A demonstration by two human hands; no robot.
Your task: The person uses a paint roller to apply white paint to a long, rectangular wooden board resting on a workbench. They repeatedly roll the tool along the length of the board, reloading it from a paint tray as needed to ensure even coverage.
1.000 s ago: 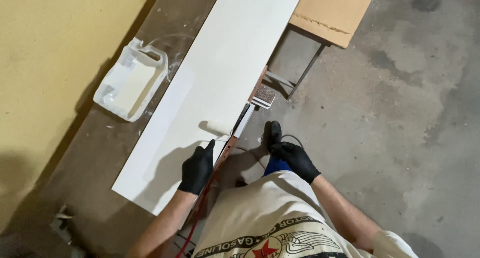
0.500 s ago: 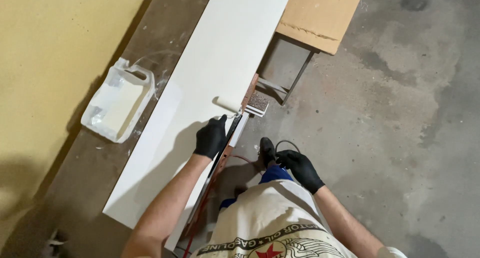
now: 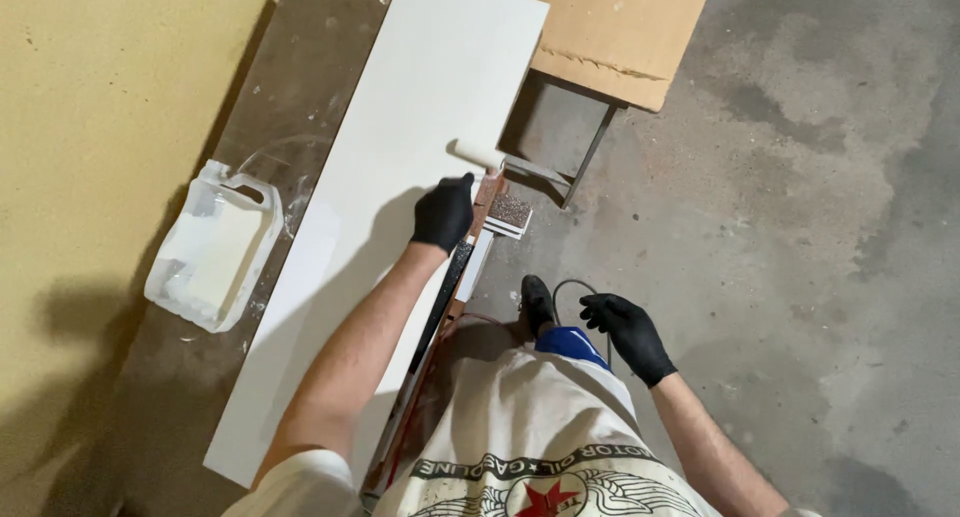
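Left hand (image 3: 443,214) grasps paint roller (image 3: 478,155) on white board (image 3: 400,167), near board's right edge; right hand (image 3: 629,333) off board's right, fingers loosely curled, empty.

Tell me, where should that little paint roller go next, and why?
Probably further up the white board, along its right edge. The left hand holds the small roller flat on the board about midway up that edge, with a long stretch of board lying beyond it. The right hand hangs free by the person's side.
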